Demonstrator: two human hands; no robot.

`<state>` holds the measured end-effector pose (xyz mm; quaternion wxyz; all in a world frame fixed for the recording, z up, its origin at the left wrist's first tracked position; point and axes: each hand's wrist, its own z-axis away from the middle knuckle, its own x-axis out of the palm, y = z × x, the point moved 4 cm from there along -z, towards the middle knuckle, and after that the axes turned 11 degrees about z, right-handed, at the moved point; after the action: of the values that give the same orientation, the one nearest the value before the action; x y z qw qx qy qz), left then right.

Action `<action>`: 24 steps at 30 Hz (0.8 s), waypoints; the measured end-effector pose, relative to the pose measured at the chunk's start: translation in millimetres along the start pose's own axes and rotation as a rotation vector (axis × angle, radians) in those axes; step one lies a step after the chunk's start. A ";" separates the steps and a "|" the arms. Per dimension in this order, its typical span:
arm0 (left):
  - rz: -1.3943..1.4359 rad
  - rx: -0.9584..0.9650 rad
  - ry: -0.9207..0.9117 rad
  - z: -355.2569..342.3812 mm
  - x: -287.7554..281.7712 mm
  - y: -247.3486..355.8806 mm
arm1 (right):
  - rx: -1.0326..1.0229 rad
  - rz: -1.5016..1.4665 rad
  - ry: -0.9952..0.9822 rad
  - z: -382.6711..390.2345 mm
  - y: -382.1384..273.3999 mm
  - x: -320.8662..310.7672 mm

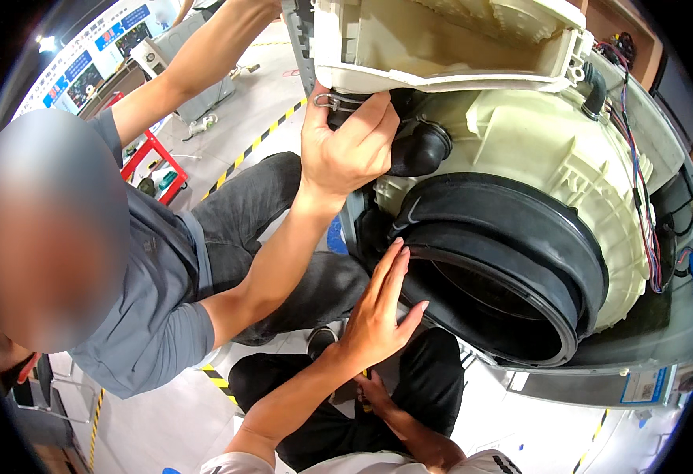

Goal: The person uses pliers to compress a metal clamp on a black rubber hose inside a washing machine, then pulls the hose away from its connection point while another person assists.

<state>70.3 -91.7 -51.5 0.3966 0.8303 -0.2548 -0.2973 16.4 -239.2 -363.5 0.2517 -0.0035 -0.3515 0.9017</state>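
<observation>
My left hand (378, 312) is open, fingers stretched out, its fingertips at the left rim of a black rubber door gasket (512, 229). The gasket is fitted on the cream plastic tub (520, 134) of an opened washing machine. Low between my knees, my right hand (375, 393) is closed around a slim tool with a yellow-and-black handle (364, 396); its working end is hidden. Above, a co-worker's hand (350, 146) pinches a metal hose clamp (337, 102) under the cream detergent drawer housing (449, 39), beside a black rubber elbow hose (421, 150).
The co-worker in a grey shirt (157, 276) leans in from the left, one arm reaching up to the machine. Loose wires (638, 182) run down the tub's right side. A red tool cart (157, 166) and black-and-yellow floor tape (255, 146) lie behind.
</observation>
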 end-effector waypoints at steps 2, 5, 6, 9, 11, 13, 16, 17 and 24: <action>-0.009 0.010 0.003 0.5 1.1 -2.9 | -0.004 0.005 0.008 -0.7 0.0 0.7; -0.014 0.024 0.006 -1.1 2.6 -3.5 | -0.019 0.041 0.035 -9.8 7.6 -0.8; -0.018 0.027 0.008 -1.0 2.4 -4.3 | -0.005 0.038 0.031 -8.8 6.4 -0.2; -0.019 0.029 0.013 -1.6 2.9 -6.0 | -0.005 0.028 0.017 -7.5 5.1 0.1; -0.012 0.022 0.015 -2.0 3.8 -6.3 | -0.012 0.025 0.017 -7.3 5.6 -0.5; -0.014 0.026 0.021 -2.1 4.4 -6.3 | -0.012 0.026 0.027 -7.7 6.4 -1.3; -0.011 0.030 0.018 -3.3 5.1 -6.0 | -0.028 0.036 0.045 -14.7 12.4 -3.2; -0.011 0.030 0.018 -3.2 4.5 -6.1 | -0.021 0.045 0.040 -14.2 11.4 -3.0; -0.022 0.020 0.014 -3.9 3.9 -5.8 | 0.008 0.065 0.042 -14.2 9.5 -3.6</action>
<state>76.7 -89.1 -55.3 0.3866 0.8391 -0.2457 -0.2933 17.8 -237.8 -380.9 0.2298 -0.0328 -0.3423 0.9105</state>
